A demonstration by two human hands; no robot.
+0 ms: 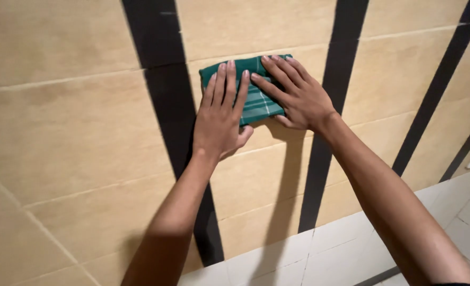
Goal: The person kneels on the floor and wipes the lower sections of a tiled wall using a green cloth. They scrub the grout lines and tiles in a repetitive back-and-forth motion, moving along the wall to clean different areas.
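Left hand and right hand: both laid flat, fingers extended, nothing gripped, pressed on a folded green checked cloth against the beige tiled wall.

beige tiled wall, black stripes, white floor tiles

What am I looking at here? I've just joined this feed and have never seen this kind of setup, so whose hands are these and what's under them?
There is no machine: one camera worn on a person's head looks at their own two bare hands. The left hand and right hand both lie flat, fingers spread, pressing a folded green checked cloth against a beige tiled surface crossed by dark stripes. Neither hand grips anything; the palms just rest on the cloth. Paler white tiles show at the lower right.
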